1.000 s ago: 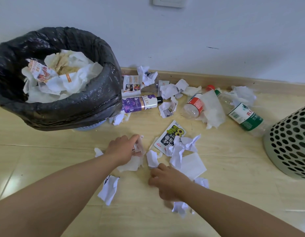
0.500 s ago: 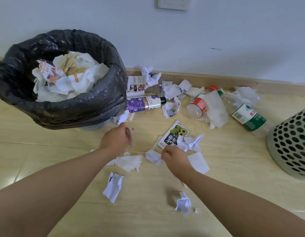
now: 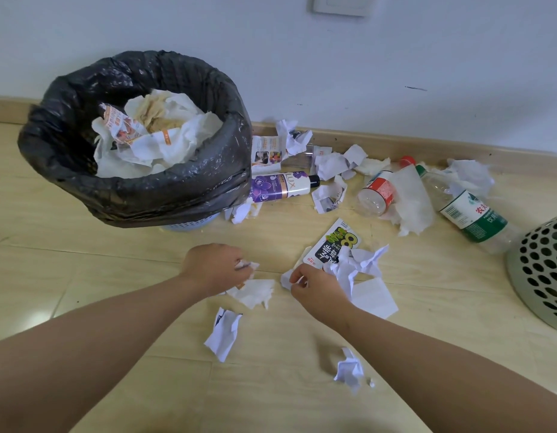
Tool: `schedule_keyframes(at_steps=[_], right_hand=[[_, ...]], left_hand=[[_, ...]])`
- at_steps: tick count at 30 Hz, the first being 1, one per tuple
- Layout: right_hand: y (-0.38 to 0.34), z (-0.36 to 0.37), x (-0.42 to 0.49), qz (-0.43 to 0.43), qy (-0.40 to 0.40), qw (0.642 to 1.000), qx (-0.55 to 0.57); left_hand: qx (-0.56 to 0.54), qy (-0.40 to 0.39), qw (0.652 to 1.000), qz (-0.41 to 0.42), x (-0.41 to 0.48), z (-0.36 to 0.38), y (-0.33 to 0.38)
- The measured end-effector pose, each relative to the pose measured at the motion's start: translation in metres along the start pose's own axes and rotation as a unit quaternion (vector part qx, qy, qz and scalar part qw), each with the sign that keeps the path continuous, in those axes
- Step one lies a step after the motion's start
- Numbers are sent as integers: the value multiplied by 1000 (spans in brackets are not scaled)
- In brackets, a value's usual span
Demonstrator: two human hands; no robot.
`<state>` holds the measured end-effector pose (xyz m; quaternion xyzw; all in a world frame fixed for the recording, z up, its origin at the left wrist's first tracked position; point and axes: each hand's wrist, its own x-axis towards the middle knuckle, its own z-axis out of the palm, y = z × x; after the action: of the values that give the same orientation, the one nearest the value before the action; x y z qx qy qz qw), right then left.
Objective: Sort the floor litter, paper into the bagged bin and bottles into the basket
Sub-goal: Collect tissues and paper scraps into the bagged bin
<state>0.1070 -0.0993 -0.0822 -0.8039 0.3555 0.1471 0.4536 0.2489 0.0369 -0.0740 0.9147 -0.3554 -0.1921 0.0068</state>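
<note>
Black plastic bag lining the bin (image 3: 139,195) at upper left, heaped with crumpled paper (image 3: 152,145). In front of it, low over the floor (image 3: 83,260), left hand (image 3: 213,270) clenched round a small scrap (image 3: 250,265); right hand (image 3: 316,287) just beside, pinching a white shred (image 3: 286,280) between thumb and fingertips. Flat tissue (image 3: 255,292) on the floor between the two hands, touching the left one. Nearer the camera, crumpled sheet (image 3: 224,335) below the left hand and smaller ball (image 3: 349,370) beside the right forearm. Just beyond the right hand, printed leaflet (image 3: 336,242) partly covered by a white wad (image 3: 361,260); plain card (image 3: 375,300) beside the wrist. Along the skirting board (image 3: 458,148), amid torn paper, three bottles on their sides: purple bottle (image 3: 280,185) with its base behind the bag's bulge, red-labelled bottle (image 3: 377,192) half under a paper towel (image 3: 411,198), green-labelled bottle (image 3: 470,217) just beside the perforated basket (image 3: 539,270) at the right edge. Pale wood-look flooring; white wall (image 3: 427,42) with a switch plate (image 3: 341,4) at the top edge.
</note>
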Motion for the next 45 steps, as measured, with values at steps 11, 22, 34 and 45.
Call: schedule_keyframes(at_steps=[11, 22, 34, 45], right_hand=[[1, 2, 3, -4, 2, 999, -38], [-28, -14, 7, 75, 19, 967, 244], [-131, -68, 9, 4, -17, 765, 644], [-180, -69, -1, -97, -71, 807, 579]], left_hand=[[-20, -34, 969, 242, -17, 63, 2], [-373, -22, 928, -7, 1, 9, 33], [-496, 146, 852, 85, 1, -89, 72], [-315, 458, 830, 40, -4, -183, 19]])
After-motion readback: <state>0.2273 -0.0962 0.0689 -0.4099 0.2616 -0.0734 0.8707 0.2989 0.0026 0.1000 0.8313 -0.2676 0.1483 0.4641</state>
